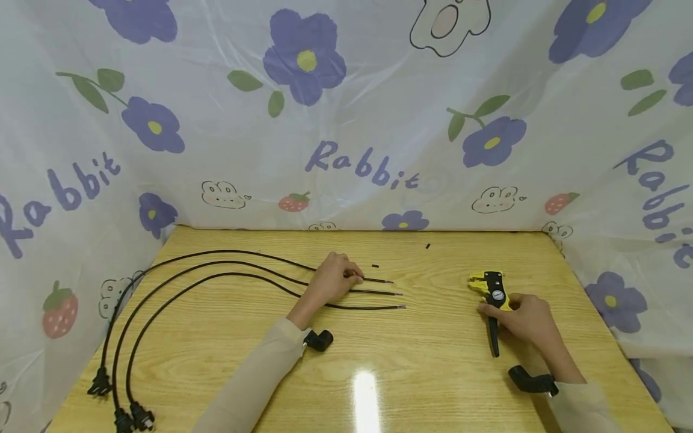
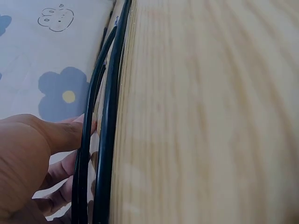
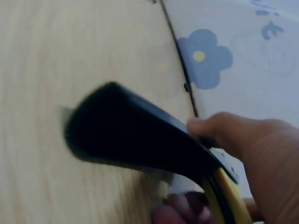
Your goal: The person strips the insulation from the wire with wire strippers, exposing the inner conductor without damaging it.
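Three black power cords point(image 1: 233, 274) curve across the table, their stripped ends pointing right, with short bare wire tips showing. My left hand point(image 1: 331, 279) reaches over them and pinches the farthest cord near its stripped end, between thumb and fingertips. In the left wrist view the nearer cords point(image 2: 106, 140) run in front of the left hand point(image 2: 28, 158), partly hiding its fingertips. On the right, my right hand point(image 1: 527, 319) grips a black and yellow wire stripper point(image 1: 494, 288), jaws facing the back. Its black handle point(image 3: 135, 130) fills much of the right wrist view.
Black plugs point(image 1: 123, 420) sit at the front left, on the cords' other ends. Two small black insulation bits point(image 1: 375, 266) lie toward the back of the wooden table point(image 1: 433, 361). A printed curtain point(image 1: 357, 120) encloses the back and sides.
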`<state>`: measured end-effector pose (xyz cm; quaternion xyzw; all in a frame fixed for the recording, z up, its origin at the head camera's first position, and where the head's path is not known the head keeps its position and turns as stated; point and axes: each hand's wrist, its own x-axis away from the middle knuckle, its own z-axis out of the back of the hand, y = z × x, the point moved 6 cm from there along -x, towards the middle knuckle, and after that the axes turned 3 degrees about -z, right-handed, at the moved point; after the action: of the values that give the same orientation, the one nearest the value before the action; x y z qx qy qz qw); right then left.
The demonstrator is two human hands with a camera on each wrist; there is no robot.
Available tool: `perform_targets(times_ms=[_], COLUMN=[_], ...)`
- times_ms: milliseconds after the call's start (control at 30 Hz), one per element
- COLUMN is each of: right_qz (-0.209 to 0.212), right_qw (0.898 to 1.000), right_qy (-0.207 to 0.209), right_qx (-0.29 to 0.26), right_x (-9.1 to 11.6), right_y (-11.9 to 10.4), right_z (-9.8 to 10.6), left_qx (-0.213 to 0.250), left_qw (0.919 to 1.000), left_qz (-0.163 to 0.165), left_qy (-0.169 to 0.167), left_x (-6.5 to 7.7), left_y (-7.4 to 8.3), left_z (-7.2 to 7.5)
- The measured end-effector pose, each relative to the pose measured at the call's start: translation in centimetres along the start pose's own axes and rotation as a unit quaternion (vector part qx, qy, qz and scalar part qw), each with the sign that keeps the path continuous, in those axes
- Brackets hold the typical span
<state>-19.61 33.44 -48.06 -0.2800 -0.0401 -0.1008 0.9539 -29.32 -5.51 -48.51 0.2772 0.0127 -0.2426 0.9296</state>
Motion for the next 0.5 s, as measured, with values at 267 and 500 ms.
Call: perform_targets(times_ms=[267, 500], right_qz=[-0.022, -0.012], right_qw=[0.995, 0.995], right_qy=[0.073, 0.067], right_qx=[0.061, 0.071], right_x=[1.2, 1.7], right_y=[-0.3, -0.3], right_z=[0.5, 0.5], left_qx=[-0.022, -0.026], left_qw=[0.9998, 0.9996], left_qz=[0.003, 0.012], left_qy=[0.001, -0.004], left_x=[-0.1, 0.0], left_y=[0.3, 0.4], left_z=[0.0, -0.1])
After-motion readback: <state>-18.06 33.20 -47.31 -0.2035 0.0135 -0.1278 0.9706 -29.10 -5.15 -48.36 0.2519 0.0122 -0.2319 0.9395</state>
